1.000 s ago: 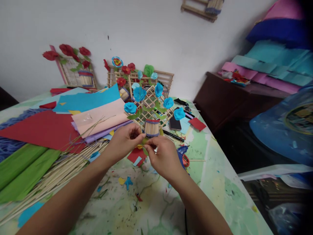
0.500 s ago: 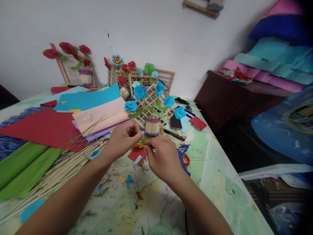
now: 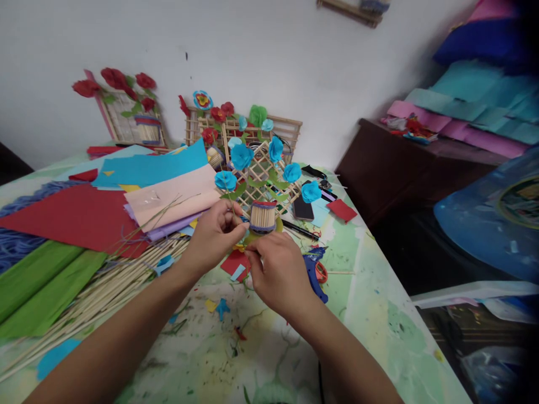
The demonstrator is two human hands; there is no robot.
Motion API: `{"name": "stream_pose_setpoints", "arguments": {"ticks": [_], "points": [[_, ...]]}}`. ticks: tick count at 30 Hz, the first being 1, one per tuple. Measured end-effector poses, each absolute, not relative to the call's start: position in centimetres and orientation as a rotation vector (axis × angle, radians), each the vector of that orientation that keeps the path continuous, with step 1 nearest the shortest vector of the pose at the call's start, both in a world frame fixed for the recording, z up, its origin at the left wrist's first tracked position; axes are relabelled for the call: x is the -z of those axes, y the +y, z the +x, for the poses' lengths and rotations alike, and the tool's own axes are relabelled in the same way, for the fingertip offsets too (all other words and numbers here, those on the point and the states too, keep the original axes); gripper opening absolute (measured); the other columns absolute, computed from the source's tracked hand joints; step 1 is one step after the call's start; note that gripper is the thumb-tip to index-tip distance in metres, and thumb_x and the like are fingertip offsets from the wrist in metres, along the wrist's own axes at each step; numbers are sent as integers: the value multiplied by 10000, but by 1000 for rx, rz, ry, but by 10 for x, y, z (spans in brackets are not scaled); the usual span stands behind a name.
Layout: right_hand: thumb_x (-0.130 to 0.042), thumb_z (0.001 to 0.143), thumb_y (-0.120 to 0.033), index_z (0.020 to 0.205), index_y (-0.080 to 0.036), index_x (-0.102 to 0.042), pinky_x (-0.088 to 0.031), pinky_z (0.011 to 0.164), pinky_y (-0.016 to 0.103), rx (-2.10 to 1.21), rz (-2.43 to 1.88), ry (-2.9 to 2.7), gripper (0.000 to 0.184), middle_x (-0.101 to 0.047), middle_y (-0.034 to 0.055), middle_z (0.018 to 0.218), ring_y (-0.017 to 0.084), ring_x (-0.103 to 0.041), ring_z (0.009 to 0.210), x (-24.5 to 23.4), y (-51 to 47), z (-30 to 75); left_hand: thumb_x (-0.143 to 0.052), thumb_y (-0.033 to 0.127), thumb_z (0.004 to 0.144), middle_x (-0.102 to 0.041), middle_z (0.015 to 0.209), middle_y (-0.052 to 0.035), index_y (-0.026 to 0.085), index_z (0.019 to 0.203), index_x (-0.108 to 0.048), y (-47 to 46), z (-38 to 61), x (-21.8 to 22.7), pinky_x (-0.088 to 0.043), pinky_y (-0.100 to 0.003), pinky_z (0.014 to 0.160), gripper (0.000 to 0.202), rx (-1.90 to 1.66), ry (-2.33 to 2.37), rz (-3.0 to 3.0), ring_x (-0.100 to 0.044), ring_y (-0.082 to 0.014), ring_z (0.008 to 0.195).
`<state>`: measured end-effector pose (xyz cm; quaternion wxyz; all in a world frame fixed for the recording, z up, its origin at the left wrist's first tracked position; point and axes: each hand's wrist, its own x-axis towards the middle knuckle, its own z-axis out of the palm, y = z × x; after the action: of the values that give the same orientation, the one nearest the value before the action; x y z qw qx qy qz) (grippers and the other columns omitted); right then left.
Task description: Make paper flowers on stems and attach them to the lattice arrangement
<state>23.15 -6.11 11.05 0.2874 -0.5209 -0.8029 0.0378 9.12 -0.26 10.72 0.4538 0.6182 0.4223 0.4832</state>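
Observation:
My left hand (image 3: 221,230) is closed in a pinch, thumb against the bent fingers. My right hand (image 3: 278,266) pinches too, its fingertips just to the right of the left thumb. Between the two sits a small yellow paper piece (image 3: 239,247), partly covered; what each pinch holds is too small to tell. Just beyond the hands stands a lattice of thin sticks (image 3: 259,168) with blue paper flowers (image 3: 241,156), green paper leaves (image 3: 273,178) and a little basket of short sticks (image 3: 263,216). Below the fingers lies a red paper scrap (image 3: 233,262).
A blue glue gun (image 3: 314,272) and orange-handled scissors (image 3: 321,273) lie right of my right hand. Farther back are a phone (image 3: 303,208) and a black pen (image 3: 301,230). Bundled sticks (image 3: 122,280), red paper (image 3: 80,216) and green crepe paper (image 3: 37,286) cover the left side.
My left fingers have lifted slightly and shifted a little. My right hand's fingertips have closed in beside the left thumb, covering more of the yellow piece.

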Motion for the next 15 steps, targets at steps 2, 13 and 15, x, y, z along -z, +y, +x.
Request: {"name": "stream_pose_setpoints", "arguments": {"ticks": [2,13,15], "points": [[-525,855,-165,768,-161,-657,-345,702,324,-93,-1386,-2145,158,-671,60,759,201,-567,771,-110,-61,231,-631,175,726,-491,527,89,195,883,-463,-3,91,-107,-309,-184,438,230,-1192,1047,1548,-438,-74,455],[-507,853,-159,767,-157,-649,-366,712,334,-97,-1397,-2159,166,-669,66,767,210,-567,771,-111,-64,230,-654,186,732,-427,479,118,194,896,-484,-3,88,-107,-291,-185,444,237,-1175,1052,1604,-388,-62,420],[-505,858,-166,781,-158,-656,-369,715,335,-92,-1401,-2162,170,-668,69,768,212,-567,772,-110,-64,230,-655,177,727,-423,480,118,195,895,-490,-4,88,-107,-287,-185,448,236,-1176,1059,1629,-391,-62,424]]}}
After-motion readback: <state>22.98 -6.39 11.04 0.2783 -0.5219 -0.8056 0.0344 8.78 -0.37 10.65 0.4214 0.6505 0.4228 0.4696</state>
